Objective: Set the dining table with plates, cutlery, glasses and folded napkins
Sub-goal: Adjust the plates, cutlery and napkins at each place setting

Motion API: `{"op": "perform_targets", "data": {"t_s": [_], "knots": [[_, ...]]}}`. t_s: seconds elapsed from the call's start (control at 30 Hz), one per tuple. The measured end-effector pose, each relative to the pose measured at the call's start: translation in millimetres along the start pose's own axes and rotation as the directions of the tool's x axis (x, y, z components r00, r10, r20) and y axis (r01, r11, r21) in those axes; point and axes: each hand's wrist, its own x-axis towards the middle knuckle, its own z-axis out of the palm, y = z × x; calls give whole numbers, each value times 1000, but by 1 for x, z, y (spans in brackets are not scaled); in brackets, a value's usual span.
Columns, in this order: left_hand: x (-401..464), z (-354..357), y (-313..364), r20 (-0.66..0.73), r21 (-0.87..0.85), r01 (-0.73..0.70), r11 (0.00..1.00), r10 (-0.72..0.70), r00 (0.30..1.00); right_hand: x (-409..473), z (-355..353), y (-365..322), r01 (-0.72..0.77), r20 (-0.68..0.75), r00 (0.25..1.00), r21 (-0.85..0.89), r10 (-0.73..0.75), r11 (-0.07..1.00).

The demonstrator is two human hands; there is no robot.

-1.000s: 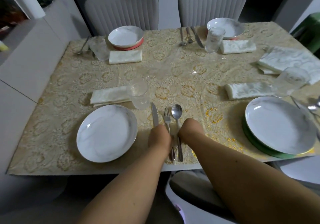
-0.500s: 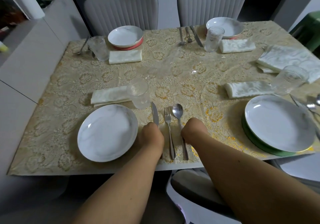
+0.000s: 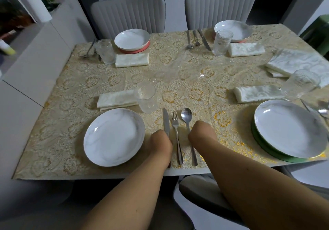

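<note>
A knife [image 3: 166,121], a fork [image 3: 176,133] and a spoon [image 3: 187,115] lie side by side on the gold-patterned tablecloth [image 3: 187,89], right of a white marbled plate [image 3: 114,137]. My left hand [image 3: 161,142] covers the knife's handle, its fingers bent down out of sight. My right hand [image 3: 202,131] sits against the spoon's handle, its fingers also hidden. A glass [image 3: 146,98] and a folded napkin [image 3: 115,99] lie beyond the plate.
Three more places are laid: a plate on a green mat [image 3: 288,128] at right with a napkin [image 3: 258,93] and a glass [image 3: 300,84], and two far plates [image 3: 131,39] [image 3: 233,30] with glasses, napkins and cutlery. Spare napkins [image 3: 299,64] lie far right. Two grey chairs stand behind.
My left hand has slid left off the fork's handle onto the knife's. The fork's full length now shows between my hands, and the spoon sits slightly further right.
</note>
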Motion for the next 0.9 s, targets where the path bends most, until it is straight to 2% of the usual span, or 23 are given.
{"op": "perform_targets", "data": {"t_s": [0.07, 0.13, 0.4, 0.47, 0.53, 0.67, 0.8, 0.9], "knots": [[0, 0, -1, -14, -1, -5, 1000, 5, 1000, 1, 3, -7, 86, 10, 996, -6, -86, 996], [0, -2, 0, -29, 13, -3, 1000, 4, 1000, 0, 10, -15, 139, 85, 987, -14, -137, 990], [-2, -5, 1, -16, 61, 0, 998, 1, 1000, 0, 21, -24, 126, 192, 975, -67, -111, 990], [-3, -7, -1, -5, 29, -21, 999, 21, 1000, -1, 19, -23, 135, 189, 975, -78, -118, 988], [-3, -12, -8, -18, -16, -55, 998, 54, 998, -4, 12, -26, 145, 117, 984, -62, -138, 987], [-4, -40, -35, -186, 0, -106, 994, 104, 977, -15, 0, -52, 190, -24, 982, 37, -189, 981], [-1, -79, -81, -370, -47, -57, 997, 36, 928, -23, 7, -87, 272, 12, 962, -38, -272, 961], [7, -99, -119, -484, -140, 35, 989, -99, 869, -27, 26, -103, 272, 80, 959, 19, -272, 962]]}}
